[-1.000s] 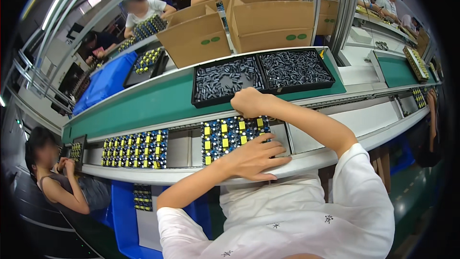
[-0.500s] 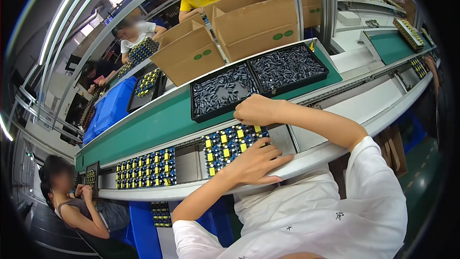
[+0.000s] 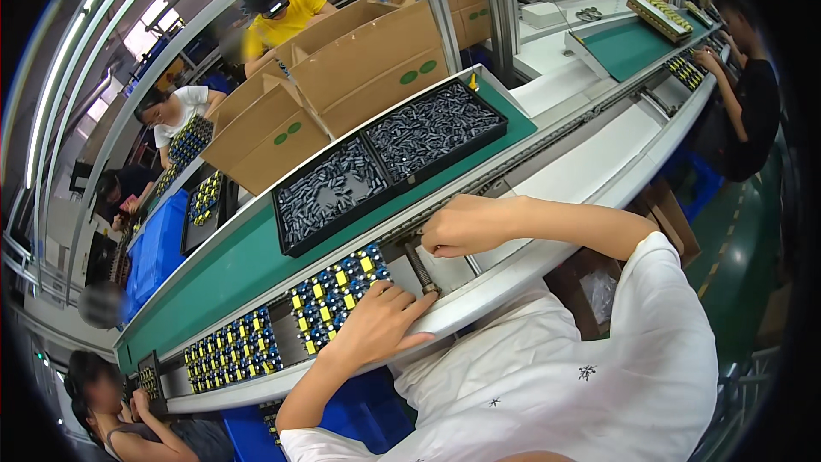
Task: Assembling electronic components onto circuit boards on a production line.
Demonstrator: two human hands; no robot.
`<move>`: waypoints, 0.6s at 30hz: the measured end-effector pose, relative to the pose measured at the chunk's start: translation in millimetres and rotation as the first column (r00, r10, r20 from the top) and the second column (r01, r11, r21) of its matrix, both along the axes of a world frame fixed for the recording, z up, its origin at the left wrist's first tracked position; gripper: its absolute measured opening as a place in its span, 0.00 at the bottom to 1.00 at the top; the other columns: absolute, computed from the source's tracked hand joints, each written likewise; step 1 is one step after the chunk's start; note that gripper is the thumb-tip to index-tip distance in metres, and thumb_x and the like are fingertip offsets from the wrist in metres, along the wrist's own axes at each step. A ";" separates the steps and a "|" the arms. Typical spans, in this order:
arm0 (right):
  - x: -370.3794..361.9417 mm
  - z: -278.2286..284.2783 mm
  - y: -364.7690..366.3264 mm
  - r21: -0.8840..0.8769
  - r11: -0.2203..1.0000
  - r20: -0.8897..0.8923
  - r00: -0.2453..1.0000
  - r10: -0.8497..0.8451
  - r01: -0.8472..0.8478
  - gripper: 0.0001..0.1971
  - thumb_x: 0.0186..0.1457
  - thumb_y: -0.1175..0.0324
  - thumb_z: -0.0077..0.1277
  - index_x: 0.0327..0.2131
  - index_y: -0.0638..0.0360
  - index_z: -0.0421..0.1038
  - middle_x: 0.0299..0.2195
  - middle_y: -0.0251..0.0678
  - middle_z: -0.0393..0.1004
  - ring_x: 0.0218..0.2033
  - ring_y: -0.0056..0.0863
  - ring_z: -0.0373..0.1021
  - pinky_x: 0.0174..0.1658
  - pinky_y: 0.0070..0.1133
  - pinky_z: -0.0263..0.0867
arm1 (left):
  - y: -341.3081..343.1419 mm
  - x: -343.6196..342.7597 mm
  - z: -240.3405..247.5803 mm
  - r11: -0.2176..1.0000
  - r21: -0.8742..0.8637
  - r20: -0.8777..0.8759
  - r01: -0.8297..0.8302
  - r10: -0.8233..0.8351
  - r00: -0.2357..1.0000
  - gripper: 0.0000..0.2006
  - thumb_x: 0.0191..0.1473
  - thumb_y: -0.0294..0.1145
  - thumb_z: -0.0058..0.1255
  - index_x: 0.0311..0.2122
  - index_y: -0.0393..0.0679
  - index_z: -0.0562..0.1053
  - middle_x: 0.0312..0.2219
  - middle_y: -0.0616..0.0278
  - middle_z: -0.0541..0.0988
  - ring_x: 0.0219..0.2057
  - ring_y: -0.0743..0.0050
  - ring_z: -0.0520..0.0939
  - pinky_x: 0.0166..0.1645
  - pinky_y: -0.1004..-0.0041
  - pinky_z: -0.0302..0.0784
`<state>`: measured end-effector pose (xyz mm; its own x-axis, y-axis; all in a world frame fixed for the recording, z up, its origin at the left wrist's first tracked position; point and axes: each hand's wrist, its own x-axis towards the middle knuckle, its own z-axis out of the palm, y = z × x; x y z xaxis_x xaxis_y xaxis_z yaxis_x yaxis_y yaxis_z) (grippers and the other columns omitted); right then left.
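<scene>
A panel of circuit boards (image 3: pixel 338 295), dense with yellow blocks and blue and silver parts, lies on the conveyor rails. My left hand (image 3: pixel 376 325) rests at its right edge, fingers stretched and apart, thumb toward the near rail. To the right of the panel, my right hand (image 3: pixel 462 227) hovers over the track with its fingers curled together; whatever they hold, if anything, is hidden. Beyond the track stand two black trays, a left tray (image 3: pixel 295 250) and a right tray (image 3: pixel 505 124), with many small dark cylindrical capacitors (image 3: pixel 428 133).
Another board panel (image 3: pixel 233 351) lies left on the track. A spring-like rod (image 3: pixel 421 267) crosses the track between my hands. Open cardboard boxes (image 3: pixel 376 64) stand behind the trays, near a metal post (image 3: pixel 499 13). Co-workers sit at left, behind and at far right (image 3: pixel 753 111).
The panel under my left hand has slid left, closer to the other panel. My right hand has left the panel's far corner and is now over the track beside it. The view has shifted right.
</scene>
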<state>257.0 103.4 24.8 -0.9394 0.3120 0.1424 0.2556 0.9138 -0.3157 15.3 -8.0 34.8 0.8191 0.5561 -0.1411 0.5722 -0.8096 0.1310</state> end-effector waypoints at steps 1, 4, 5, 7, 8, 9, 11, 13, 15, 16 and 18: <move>8.8 0.1 -1.8 -0.020 1.000 0.009 1.000 -0.019 0.019 0.07 0.55 0.67 0.53 0.30 0.60 0.73 0.30 0.39 0.76 0.35 0.42 0.74 0.36 0.35 0.69 | -0.5 0.3 1.0 1.000 0.002 -0.004 -0.016 0.016 1.000 0.30 0.58 0.56 0.48 0.58 0.45 0.68 0.38 0.55 0.79 0.43 0.56 0.78 0.57 0.60 0.64; 33.6 0.0 -6.0 -0.064 0.996 0.028 0.998 -0.055 0.057 0.07 0.55 0.67 0.52 0.31 0.60 0.74 0.30 0.39 0.76 0.34 0.42 0.74 0.36 0.35 0.69 | -2.8 0.4 2.5 0.999 0.002 -0.011 -0.049 0.049 0.999 0.29 0.59 0.56 0.47 0.58 0.45 0.68 0.38 0.54 0.79 0.43 0.55 0.78 0.57 0.60 0.65; 40.9 -0.2 -7.4 -0.093 0.993 0.010 0.997 -0.079 0.080 0.07 0.55 0.67 0.52 0.31 0.61 0.74 0.30 0.40 0.76 0.34 0.43 0.74 0.37 0.35 0.69 | -4.0 -0.3 2.6 0.997 0.003 -0.014 -0.078 0.078 0.997 0.29 0.59 0.55 0.47 0.57 0.45 0.69 0.38 0.54 0.79 0.43 0.55 0.78 0.57 0.60 0.65; 57.4 -1.0 -10.8 -0.152 0.980 -0.022 0.991 -0.132 0.127 0.07 0.55 0.68 0.51 0.31 0.61 0.74 0.30 0.42 0.77 0.33 0.45 0.74 0.37 0.35 0.70 | -5.3 -1.8 2.1 0.991 0.003 -0.019 -0.134 0.134 0.991 0.28 0.59 0.55 0.47 0.57 0.45 0.69 0.38 0.53 0.79 0.42 0.54 0.78 0.56 0.59 0.66; 66.5 -1.7 -11.7 -0.157 0.979 -0.023 0.991 -0.135 0.130 0.07 0.55 0.68 0.51 0.31 0.61 0.74 0.30 0.42 0.77 0.33 0.45 0.74 0.37 0.35 0.70 | -5.7 -3.3 2.5 0.991 -0.001 -0.021 -0.130 0.130 0.991 0.28 0.59 0.55 0.47 0.57 0.45 0.69 0.38 0.53 0.79 0.42 0.54 0.78 0.56 0.59 0.66; 77.3 -2.7 -11.9 -0.157 0.973 -0.050 0.983 -0.178 0.169 0.07 0.55 0.68 0.51 0.31 0.61 0.74 0.30 0.41 0.77 0.34 0.45 0.74 0.37 0.35 0.69 | -5.6 -4.8 2.8 0.987 -0.007 -0.024 -0.160 0.159 0.987 0.28 0.59 0.54 0.48 0.57 0.45 0.68 0.37 0.53 0.79 0.42 0.53 0.78 0.56 0.59 0.66; 100.9 -4.6 -9.9 -0.160 0.958 -0.096 0.962 -0.256 0.239 0.07 0.55 0.67 0.52 0.32 0.61 0.74 0.29 0.41 0.77 0.34 0.45 0.74 0.37 0.35 0.69 | -6.1 -8.4 2.0 0.974 -0.022 -0.024 -0.226 0.225 0.974 0.28 0.59 0.54 0.49 0.57 0.45 0.68 0.37 0.52 0.79 0.42 0.53 0.78 0.56 0.58 0.66; 135.1 -5.6 -5.8 -0.171 0.919 -0.112 0.920 -0.376 0.355 0.07 0.56 0.67 0.52 0.32 0.61 0.74 0.30 0.41 0.77 0.34 0.45 0.74 0.37 0.34 0.69 | -4.9 -7.8 1.3 0.966 -0.019 -0.020 -0.257 0.256 0.966 0.28 0.59 0.53 0.49 0.57 0.45 0.68 0.37 0.51 0.79 0.42 0.52 0.78 0.56 0.58 0.66; 175.8 -11.1 -3.3 -0.170 0.817 -0.129 0.809 -0.573 0.551 0.08 0.56 0.67 0.52 0.33 0.61 0.74 0.30 0.42 0.77 0.35 0.44 0.74 0.38 0.33 0.69 | -6.0 -8.4 0.7 0.950 -0.010 -0.014 -0.312 0.312 0.950 0.28 0.58 0.53 0.50 0.57 0.44 0.68 0.37 0.50 0.79 0.42 0.51 0.78 0.57 0.57 0.65; 199.6 -16.1 0.1 -0.156 0.763 -0.133 0.752 -0.645 0.627 0.08 0.56 0.67 0.52 0.34 0.62 0.74 0.30 0.43 0.77 0.34 0.43 0.74 0.38 0.32 0.70 | -6.9 -8.9 0.0 0.950 -0.013 -0.012 -0.313 0.313 0.950 0.28 0.58 0.53 0.50 0.57 0.44 0.68 0.37 0.50 0.79 0.42 0.51 0.78 0.57 0.57 0.65; 252.1 -28.1 6.1 -0.263 0.575 -0.173 0.548 -0.818 0.775 0.08 0.56 0.67 0.53 0.35 0.62 0.74 0.31 0.45 0.77 0.35 0.42 0.75 0.38 0.31 0.70 | -12.1 -12.1 1.1 0.924 -0.017 -0.040 -0.383 0.382 0.923 0.28 0.58 0.52 0.50 0.57 0.44 0.69 0.37 0.50 0.78 0.43 0.52 0.78 0.57 0.57 0.64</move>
